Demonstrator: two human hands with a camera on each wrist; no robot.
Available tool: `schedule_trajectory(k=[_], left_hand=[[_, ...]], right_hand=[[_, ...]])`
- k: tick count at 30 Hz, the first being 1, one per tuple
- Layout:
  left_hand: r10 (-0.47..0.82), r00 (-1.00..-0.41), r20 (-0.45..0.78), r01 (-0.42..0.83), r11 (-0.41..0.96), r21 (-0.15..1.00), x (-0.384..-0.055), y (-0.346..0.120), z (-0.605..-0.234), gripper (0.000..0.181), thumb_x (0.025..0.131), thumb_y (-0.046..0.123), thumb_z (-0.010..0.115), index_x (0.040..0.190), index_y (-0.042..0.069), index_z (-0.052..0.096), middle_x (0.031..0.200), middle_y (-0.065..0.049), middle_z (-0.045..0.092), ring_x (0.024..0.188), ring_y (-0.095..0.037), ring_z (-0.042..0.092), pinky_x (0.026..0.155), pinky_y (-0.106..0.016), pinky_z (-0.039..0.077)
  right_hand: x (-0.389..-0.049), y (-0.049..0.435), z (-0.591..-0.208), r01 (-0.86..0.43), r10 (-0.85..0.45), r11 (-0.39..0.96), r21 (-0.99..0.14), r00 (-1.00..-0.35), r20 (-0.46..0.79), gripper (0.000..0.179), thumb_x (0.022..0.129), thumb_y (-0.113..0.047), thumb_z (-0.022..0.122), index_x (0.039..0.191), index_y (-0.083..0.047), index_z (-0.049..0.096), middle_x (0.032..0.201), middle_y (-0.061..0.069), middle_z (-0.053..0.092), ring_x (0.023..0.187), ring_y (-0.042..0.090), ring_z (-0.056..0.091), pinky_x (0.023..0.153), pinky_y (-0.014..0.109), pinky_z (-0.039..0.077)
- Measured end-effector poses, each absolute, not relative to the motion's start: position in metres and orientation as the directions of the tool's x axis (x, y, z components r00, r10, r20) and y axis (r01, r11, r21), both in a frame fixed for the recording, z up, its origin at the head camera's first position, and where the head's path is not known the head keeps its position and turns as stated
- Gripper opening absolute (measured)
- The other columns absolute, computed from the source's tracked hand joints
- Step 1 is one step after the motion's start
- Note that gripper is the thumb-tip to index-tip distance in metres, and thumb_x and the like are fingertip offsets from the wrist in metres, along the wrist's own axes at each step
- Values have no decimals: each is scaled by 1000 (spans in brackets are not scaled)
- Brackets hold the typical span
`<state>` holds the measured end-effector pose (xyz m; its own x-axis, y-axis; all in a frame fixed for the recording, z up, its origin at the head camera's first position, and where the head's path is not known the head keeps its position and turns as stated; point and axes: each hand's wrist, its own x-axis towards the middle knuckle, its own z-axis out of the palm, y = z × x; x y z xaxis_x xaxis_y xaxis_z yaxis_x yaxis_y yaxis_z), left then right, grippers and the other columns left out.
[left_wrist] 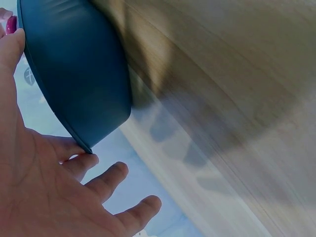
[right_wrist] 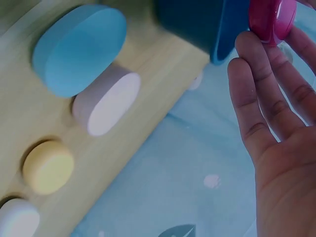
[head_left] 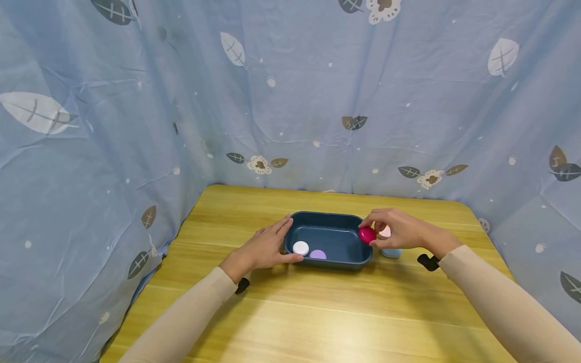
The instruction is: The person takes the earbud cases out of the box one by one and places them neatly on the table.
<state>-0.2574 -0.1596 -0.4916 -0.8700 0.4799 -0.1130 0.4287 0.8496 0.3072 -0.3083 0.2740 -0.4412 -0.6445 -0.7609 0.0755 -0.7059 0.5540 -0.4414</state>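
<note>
A dark blue rectangular tray stands on the table. My left hand spans its left end, thumb on the near rim and fingers at the far left corner, the fingers mostly straight. At the tray's right end my right hand pinches a glossy magenta disc between thumb and fingers, above the rim. Inside the tray lie a white round piece and a lilac round piece. In the right wrist view the magenta disc shows at the fingertips, beside the tray wall.
Right of the tray lie a blue oval piece and a pale pink oval piece, close together. The right wrist view also has a yellow round piece and a white piece. Patterned blue curtain surrounds the wooden table.
</note>
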Motion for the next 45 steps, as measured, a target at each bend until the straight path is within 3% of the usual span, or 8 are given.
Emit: schedule_trajectory(k=[7, 15, 22, 28, 34, 45], left_hand=[[477, -871, -115, 420, 847, 326, -257, -162, -493, 123, 103, 90, 62, 190, 16, 14, 200, -3, 9, 179, -43, 34, 143, -72, 30], [471, -874, -120, 414, 851, 323, -257, -163, -495, 124, 103, 90, 62, 189, 16, 14, 200, -3, 10, 179, -43, 34, 142, -74, 32], [476, -872, -114, 418, 845, 334, -257, -162, -496, 124, 103, 90, 62, 190, 16, 15, 200, -3, 10, 179, -43, 34, 141, -74, 32], [480, -869, -118, 423, 846, 325, -257, -160, -493, 124, 103, 90, 62, 190, 16, 13, 200, -3, 8, 180, -42, 33, 142, -73, 32], [483, -867, -122, 425, 846, 322, -259, -160, -491, 125, 103, 90, 62, 190, 15, 12, 200, -4, 8, 180, -43, 33, 142, -73, 31], [482, -867, -123, 424, 846, 323, -259, -159, -491, 124, 103, 90, 62, 190, 16, 13, 200, -3, 8, 179, -44, 34, 142, -74, 31]], right_hand=[[-306, 292, -447, -701, -739, 552, -452, -662, 125, 43, 96, -14, 96, 137, -13, 83, 122, -9, 82, 96, 4, 80, 91, 42, 72], [-299, 317, -455, -638, -669, 603, -479, -732, 131, 44, 94, -16, 98, 135, -17, 82, 123, -5, 83, 95, 3, 78, 85, 42, 72], [-290, 347, -465, -595, -604, 662, -455, -784, 147, 41, 92, -17, 101, 129, -15, 83, 115, -6, 83, 90, 9, 77, 82, 31, 68], [-283, 375, -473, -554, -559, 696, -458, -817, 140, 39, 92, -14, 100, 127, -12, 83, 115, -3, 84, 87, 0, 73, 78, 31, 67], [-279, 397, -481, -527, -542, 729, -437, -834, 102, 39, 92, -16, 101, 126, -8, 82, 115, 0, 84, 87, -4, 73, 79, 27, 69], [-277, 406, -495, -528, -540, 771, -356, -839, 74, 41, 91, -28, 103, 125, -13, 85, 109, -7, 79, 85, -3, 67, 76, 26, 63]])
